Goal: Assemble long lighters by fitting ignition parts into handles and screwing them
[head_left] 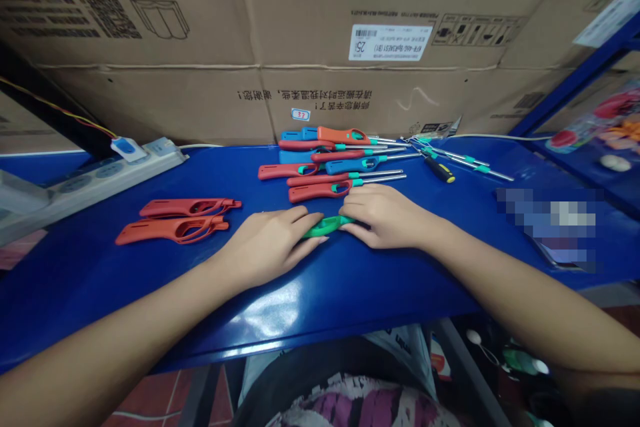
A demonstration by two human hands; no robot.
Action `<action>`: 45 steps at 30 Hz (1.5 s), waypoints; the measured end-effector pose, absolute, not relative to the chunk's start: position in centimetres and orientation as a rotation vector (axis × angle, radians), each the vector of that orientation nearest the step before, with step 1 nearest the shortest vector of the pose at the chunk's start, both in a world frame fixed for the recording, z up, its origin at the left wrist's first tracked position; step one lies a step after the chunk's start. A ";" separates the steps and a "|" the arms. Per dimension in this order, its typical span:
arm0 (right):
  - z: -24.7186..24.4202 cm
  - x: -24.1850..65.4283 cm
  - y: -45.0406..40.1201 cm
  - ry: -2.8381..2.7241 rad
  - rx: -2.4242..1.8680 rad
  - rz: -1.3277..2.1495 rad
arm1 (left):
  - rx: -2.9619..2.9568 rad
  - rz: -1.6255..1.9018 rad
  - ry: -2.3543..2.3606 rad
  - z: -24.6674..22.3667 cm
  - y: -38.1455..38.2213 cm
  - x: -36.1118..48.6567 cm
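Green lighter casing (327, 227) held at both ends

From my remote seat I see it mid-scene over the blue table (400, 287), on the near side of the piled lighters (345, 165). The left hand (267, 241) grips its left end, the right hand (383, 217) pinches its right end; neither is nearer. From the left grip it extends rightward, long axis left to right, right end slightly farther, narrow tip seemingly pointing right. Whether it touches the table, I cannot tell.
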State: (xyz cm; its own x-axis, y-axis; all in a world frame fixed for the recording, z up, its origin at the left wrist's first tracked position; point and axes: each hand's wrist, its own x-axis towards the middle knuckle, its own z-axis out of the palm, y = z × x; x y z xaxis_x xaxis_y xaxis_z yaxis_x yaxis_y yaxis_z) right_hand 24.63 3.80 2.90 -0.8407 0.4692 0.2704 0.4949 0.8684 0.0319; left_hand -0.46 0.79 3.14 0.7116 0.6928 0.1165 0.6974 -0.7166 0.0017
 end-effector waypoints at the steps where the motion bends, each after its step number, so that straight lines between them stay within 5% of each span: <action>1: 3.1 24.8 3.9 -2.797 -0.762 -0.076 | -2.880 -0.189 -1.161 3.1 0.8 -0.6; 10: 5.2 27.4 5.2 -2.812 -1.306 0.041 | -2.837 -0.262 -1.348 3.4 1.4 -1.3; 22: 6.0 28.6 4.9 -2.788 -1.398 0.338 | -2.871 -0.120 -1.216 3.1 1.2 -1.4; 35: 6.5 33.9 8.0 -1.982 -2.596 -0.121 | -2.958 -0.275 -1.261 3.0 1.0 -1.4; 45: 6.9 36.2 9.3 -1.847 -2.604 0.025 | -3.032 -0.326 -1.263 2.6 1.2 -1.5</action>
State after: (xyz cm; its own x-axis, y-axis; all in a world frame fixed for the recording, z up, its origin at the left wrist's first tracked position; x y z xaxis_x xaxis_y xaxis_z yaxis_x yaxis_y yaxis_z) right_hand 36.16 9.32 6.85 0.3310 0.9427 -0.0420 0.9435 -0.3298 0.0324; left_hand -1.46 1.16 2.62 0.6897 0.7141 0.1197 0.6830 -0.6965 0.2202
